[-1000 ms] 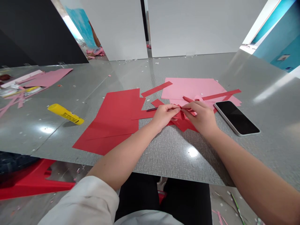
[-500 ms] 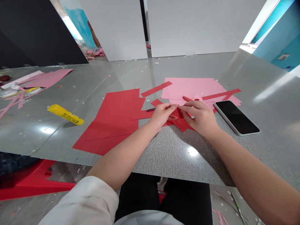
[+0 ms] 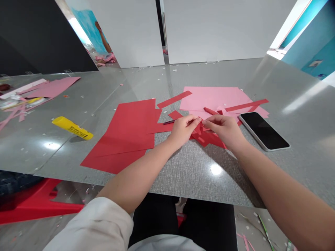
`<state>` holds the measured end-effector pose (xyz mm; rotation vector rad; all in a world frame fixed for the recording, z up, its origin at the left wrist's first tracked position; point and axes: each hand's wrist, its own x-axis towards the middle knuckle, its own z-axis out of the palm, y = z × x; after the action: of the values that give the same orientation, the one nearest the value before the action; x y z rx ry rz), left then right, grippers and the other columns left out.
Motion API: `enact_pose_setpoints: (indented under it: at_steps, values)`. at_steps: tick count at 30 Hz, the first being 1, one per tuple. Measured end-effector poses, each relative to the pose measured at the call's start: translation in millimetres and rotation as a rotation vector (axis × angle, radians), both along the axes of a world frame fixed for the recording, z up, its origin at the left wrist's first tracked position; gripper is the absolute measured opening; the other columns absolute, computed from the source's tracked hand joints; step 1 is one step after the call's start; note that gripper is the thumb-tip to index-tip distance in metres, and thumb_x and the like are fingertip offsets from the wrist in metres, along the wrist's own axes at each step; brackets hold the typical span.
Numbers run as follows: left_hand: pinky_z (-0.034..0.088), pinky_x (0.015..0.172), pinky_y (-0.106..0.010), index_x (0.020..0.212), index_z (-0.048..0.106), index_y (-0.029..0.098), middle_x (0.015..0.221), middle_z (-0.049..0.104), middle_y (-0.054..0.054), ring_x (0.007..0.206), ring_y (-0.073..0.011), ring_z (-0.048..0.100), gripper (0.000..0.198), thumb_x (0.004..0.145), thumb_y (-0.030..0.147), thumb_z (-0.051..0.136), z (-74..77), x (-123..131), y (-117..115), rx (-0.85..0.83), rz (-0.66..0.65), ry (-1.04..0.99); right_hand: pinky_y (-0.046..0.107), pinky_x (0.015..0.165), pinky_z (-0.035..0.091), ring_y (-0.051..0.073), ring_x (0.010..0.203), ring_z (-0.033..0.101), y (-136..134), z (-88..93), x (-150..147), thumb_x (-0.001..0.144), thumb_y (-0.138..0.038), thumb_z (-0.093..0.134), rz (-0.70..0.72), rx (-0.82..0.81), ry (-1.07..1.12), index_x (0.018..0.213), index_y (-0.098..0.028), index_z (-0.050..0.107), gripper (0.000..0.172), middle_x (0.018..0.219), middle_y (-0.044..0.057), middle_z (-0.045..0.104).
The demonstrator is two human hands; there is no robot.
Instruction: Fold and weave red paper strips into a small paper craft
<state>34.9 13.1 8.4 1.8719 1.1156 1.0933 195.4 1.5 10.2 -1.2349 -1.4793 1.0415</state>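
Observation:
My left hand (image 3: 184,129) and my right hand (image 3: 223,128) meet over the grey table, thumbs and fingertips pinched close together. Between them is a small piece of red paper (image 3: 201,128), partly covered by the fingers; its exact shape is hard to make out. Several red paper strips (image 3: 201,140) lie beneath and around both hands. Just left of my left hand, a dark pen (image 3: 168,122) rests by a red strip. Large red paper sheets (image 3: 131,125) spread out to the left. Beyond my right hand are pink sheets (image 3: 211,94) with a slim red object (image 3: 210,111) at their near edge.
A phone (image 3: 264,131) with a dark screen lies right of my right hand. On the left sits a yellow tube (image 3: 72,128). Pink paper scraps (image 3: 54,89) lie farther left. White panels (image 3: 220,31) stand along the table's back. A red stool (image 3: 39,204) is below the left edge.
My right hand's fingers have drawn into a tighter pinch, and the small red paper between my hands has shifted. In the gap at the back left, another person's arm has moved.

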Motion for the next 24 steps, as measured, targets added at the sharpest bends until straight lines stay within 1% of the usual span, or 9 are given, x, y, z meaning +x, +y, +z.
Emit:
enact_pose_setpoints:
  at_steps: [3, 6, 9, 11, 15, 17, 21, 24]
  values:
    - [0.038, 0.065, -0.023, 0.080, 0.063, 0.016, 0.074, 0.062, -0.002, 0.068, -0.0112, 0.051, 0.027, 0.085, 0.036, 0.046, -0.5, 0, 1, -0.007, 0.000, -0.012, 0.038, 0.069, 0.052, 0.015, 0.065, 0.057, 0, -1.0, 0, 0.072, -0.041, 0.061, 0.026, 0.005, -0.002, 0.073, -0.020, 0.063, 0.021, 0.073, 0.002, 0.062]
    - [0.039, 0.064, -0.024, 0.078, 0.063, 0.016, 0.072, 0.061, -0.002, 0.067, -0.0114, 0.052, 0.029, 0.085, 0.038, 0.045, -1.0, 0, 1, -0.050, -0.020, -0.045, 0.037, 0.068, 0.052, 0.015, 0.066, 0.057, 0, -0.2, 0, 0.073, -0.040, 0.059, 0.040, 0.025, -0.033, 0.072, -0.020, 0.062, 0.020, 0.073, 0.002, 0.062]
    - [0.039, 0.063, -0.024, 0.078, 0.063, 0.016, 0.071, 0.061, -0.002, 0.066, -0.0118, 0.053, 0.031, 0.085, 0.039, 0.045, -0.5, 0, 2, -0.108, -0.040, -0.061, 0.038, 0.069, 0.050, 0.016, 0.067, 0.057, -1, 3.3, 0, 0.073, -0.039, 0.059, 0.001, 0.092, -0.160, 0.069, -0.020, 0.061, 0.019, 0.070, 0.002, 0.062]
    - [0.040, 0.064, -0.024, 0.079, 0.063, 0.016, 0.073, 0.063, -0.003, 0.068, -0.0120, 0.054, 0.030, 0.084, 0.039, 0.046, -0.1, 0, 1, -0.122, -0.036, -0.069, 0.038, 0.070, 0.049, 0.017, 0.069, 0.058, -2, 6.3, -1, 0.073, -0.037, 0.059, -0.037, 0.132, -0.237, 0.066, -0.020, 0.060, 0.018, 0.069, 0.002, 0.062]
    - [0.040, 0.066, -0.024, 0.079, 0.064, 0.016, 0.078, 0.065, -0.003, 0.071, -0.0118, 0.055, 0.025, 0.082, 0.037, 0.050, -0.4, 1, 1, -0.094, -0.028, -0.063, 0.037, 0.070, 0.049, 0.017, 0.069, 0.058, -5, 9.1, -3, 0.073, -0.034, 0.059, -0.060, 0.134, -0.278, 0.065, -0.019, 0.059, 0.017, 0.069, 0.002, 0.062]
    - [0.040, 0.066, -0.024, 0.078, 0.063, 0.016, 0.076, 0.064, -0.003, 0.069, -0.0116, 0.054, 0.025, 0.083, 0.035, 0.048, -0.9, 1, 1, -0.072, -0.036, -0.041, 0.038, 0.071, 0.049, 0.017, 0.069, 0.058, -5, 7.9, -3, 0.073, -0.035, 0.060, -0.029, 0.099, -0.229, 0.066, -0.019, 0.060, 0.017, 0.069, 0.002, 0.062]
    - [0.040, 0.065, -0.024, 0.077, 0.061, 0.016, 0.075, 0.062, -0.002, 0.069, -0.0114, 0.053, 0.024, 0.085, 0.032, 0.046, -0.9, 0, 2, -0.029, -0.015, 0.002, 0.038, 0.072, 0.053, 0.017, 0.072, 0.061, -3, 3.2, -2, 0.073, -0.040, 0.060, 0.064, -0.064, 0.040, 0.071, -0.019, 0.064, 0.021, 0.073, 0.003, 0.063]
    - [0.041, 0.066, -0.024, 0.077, 0.061, 0.016, 0.076, 0.063, -0.003, 0.069, -0.0117, 0.054, 0.022, 0.084, 0.031, 0.047, 0.2, 0, 1, -0.031, -0.010, 0.008, 0.036, 0.071, 0.054, 0.016, 0.071, 0.061, -2, 1.8, -2, 0.070, -0.040, 0.063, 0.067, -0.114, 0.114, 0.071, -0.019, 0.065, 0.021, 0.073, 0.004, 0.064]
